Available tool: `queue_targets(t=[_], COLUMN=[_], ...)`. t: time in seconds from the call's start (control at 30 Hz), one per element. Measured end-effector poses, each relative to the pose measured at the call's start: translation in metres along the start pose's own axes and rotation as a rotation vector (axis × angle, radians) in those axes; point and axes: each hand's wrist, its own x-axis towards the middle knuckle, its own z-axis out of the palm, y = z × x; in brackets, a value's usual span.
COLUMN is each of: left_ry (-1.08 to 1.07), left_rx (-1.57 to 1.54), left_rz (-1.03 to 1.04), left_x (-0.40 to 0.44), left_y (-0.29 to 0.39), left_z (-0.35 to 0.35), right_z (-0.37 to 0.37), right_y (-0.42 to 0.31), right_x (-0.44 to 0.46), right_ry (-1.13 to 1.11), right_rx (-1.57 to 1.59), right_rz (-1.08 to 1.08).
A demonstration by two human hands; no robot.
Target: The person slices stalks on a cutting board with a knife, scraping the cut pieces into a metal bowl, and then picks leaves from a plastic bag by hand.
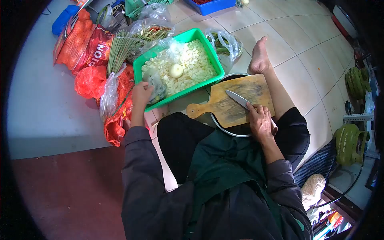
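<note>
A wooden cutting board [240, 94] with a short handle lies across a round metal-rimmed basin [233, 133] between my legs. My right hand [262, 122] grips a knife [237, 99], its blade flat over the board and pointing up and left. To the left stands a green plastic tray [184, 90] full of chopped, pale onion pieces [196, 60]. One whole peeled onion [176, 71] sits on top of them. At the tray's left corner, my left hand [143, 94] has its fingers closed on a clear plastic bag [155, 83] with dark contents.
Red mesh sacks [82, 42], a red plastic bag [91, 82] and lemongrass stalks [120, 52] lie left of the tray. Another clear bag [226, 45] holds green vegetables behind it. A blue crate [210, 7] stands farther back. Green gas cylinders [348, 144] are at the right.
</note>
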Motion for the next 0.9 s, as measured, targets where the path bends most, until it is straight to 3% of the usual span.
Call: queue_targets(t=[0.1, 0.3, 0.43, 0.53, 0.63, 0.73, 0.83, 0.9], left_ry=[0.062, 0.432, 0.404, 0.358, 0.285, 0.253, 0.481, 0.311], left_rx=[-0.079, -0.411, -0.686, -0.625, 0.016, 0.288, 0.423, 0.354], left_rz=[0.129, -0.040, -0.176, -0.092, 0.140, 0.084, 0.325, 0.314], left_x=[-0.008, 0.008, 0.006, 0.006, -0.004, -0.024, -0.030, -0.034], left_y=[0.004, -0.017, -0.020, -0.046, -0.054, -0.013, 0.023, 0.045], left_z=[0.004, -0.004, -0.036, -0.039, -0.044, -0.050, -0.051, -0.050], right_z=[0.002, 0.000, 0.001, 0.001, -0.001, -0.003, -0.003, -0.002], right_y=[0.001, 0.000, 0.001, 0.001, -0.002, -0.003, -0.001, -0.002], right_x=[0.000, 0.000, 0.000, 0.000, 0.001, 0.001, 0.000, 0.000], right_ry=[0.011, 0.039, 0.050, 0.060, 0.071, 0.094, 0.095, 0.093], right_rx=[-0.002, 0.006, 0.030, 0.044, 0.042, 0.036, 0.054, 0.060], right_rz=[-0.009, -0.023, -0.024, -0.027, -0.022, -0.039, -0.063, -0.077])
